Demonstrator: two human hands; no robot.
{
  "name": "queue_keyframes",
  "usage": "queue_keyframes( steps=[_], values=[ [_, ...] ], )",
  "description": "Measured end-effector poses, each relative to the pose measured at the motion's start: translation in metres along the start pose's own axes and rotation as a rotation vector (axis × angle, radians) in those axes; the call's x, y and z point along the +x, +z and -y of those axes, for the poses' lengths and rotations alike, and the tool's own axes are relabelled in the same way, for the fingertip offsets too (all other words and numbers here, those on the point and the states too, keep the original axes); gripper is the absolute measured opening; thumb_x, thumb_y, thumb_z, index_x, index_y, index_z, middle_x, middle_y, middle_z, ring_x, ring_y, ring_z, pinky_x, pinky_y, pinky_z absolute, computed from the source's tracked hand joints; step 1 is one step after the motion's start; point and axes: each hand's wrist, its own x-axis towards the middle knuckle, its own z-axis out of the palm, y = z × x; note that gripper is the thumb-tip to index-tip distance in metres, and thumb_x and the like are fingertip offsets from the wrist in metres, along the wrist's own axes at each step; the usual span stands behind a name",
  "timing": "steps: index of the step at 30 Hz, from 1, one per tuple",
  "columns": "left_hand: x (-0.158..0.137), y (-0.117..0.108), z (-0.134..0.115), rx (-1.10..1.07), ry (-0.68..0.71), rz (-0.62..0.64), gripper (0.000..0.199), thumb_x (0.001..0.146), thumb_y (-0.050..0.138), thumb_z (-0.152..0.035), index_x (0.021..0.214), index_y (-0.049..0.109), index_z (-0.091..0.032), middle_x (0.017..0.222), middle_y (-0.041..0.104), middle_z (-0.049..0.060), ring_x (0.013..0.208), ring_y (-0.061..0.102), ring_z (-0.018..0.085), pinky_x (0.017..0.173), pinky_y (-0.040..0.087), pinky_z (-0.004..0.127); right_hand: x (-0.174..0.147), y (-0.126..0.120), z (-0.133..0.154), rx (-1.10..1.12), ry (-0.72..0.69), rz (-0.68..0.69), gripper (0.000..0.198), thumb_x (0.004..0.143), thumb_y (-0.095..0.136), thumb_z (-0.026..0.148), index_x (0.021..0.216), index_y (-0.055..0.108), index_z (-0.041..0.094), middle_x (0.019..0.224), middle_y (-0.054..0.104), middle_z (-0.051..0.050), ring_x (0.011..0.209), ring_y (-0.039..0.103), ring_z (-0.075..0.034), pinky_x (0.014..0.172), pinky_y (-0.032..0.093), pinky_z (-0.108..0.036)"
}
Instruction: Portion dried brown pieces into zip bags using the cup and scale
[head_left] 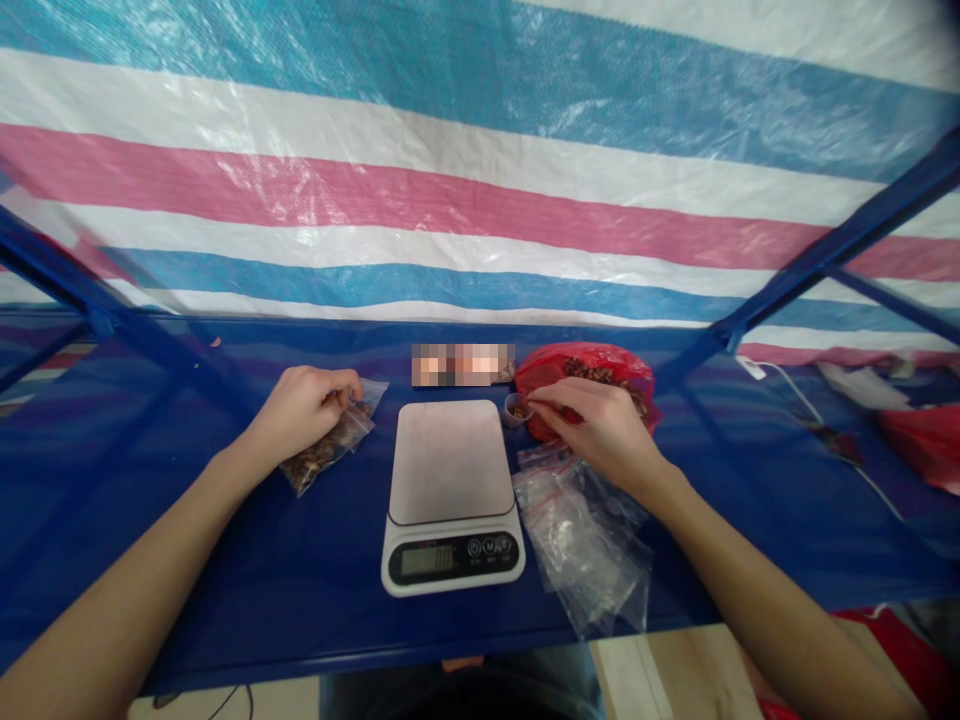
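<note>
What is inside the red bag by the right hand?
Many small brown pieces show in the open mouth of the red bag. The right hand covers part of its front, and whatever lies beneath the top pieces is hidden.

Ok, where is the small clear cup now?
In the head view, the small clear cup is right of the scale, by the red bag, at the right hand.

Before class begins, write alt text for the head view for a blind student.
Left hand on a filled bag, right hand at a cup, a scale between them on a blue table; a red bag and clear bags lie at right.
</note>
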Motion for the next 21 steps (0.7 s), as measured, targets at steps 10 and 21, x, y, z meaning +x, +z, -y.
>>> queue_keyframes(
  steps=[10, 21],
  values=[
    [-0.001, 0.001, -0.001, -0.013, 0.025, -0.003, 0.028, 0.068, 0.044, -0.018, 0.075, 0.070, -0.024, 0.059, 0.068, -0.002, 0.058, 0.064, 0.019, 0.063, 0.040, 0.029, 0.002, -0.030, -0.054, -0.105, 0.221, -0.037, 0.021, 0.099, 0.059, 0.024, 0.109, 0.078, 0.021, 0.108, 0.081, -0.011, 0.095, 0.077, -0.028, 0.091, 0.061, -0.042],
    [-0.010, 0.008, -0.016, -0.101, 0.102, -0.237, 0.026, 0.072, 0.044, -0.013, 0.071, 0.068, -0.023, 0.071, 0.076, 0.001, 0.067, 0.070, 0.018, 0.069, 0.050, 0.028, -0.012, -0.023, -0.095, 0.002, 0.086, 0.240, 0.044, 0.092, 0.062, 0.014, 0.135, 0.068, 0.020, 0.129, 0.069, -0.015, 0.118, 0.070, -0.029, 0.105, 0.057, -0.044]
  ],
)
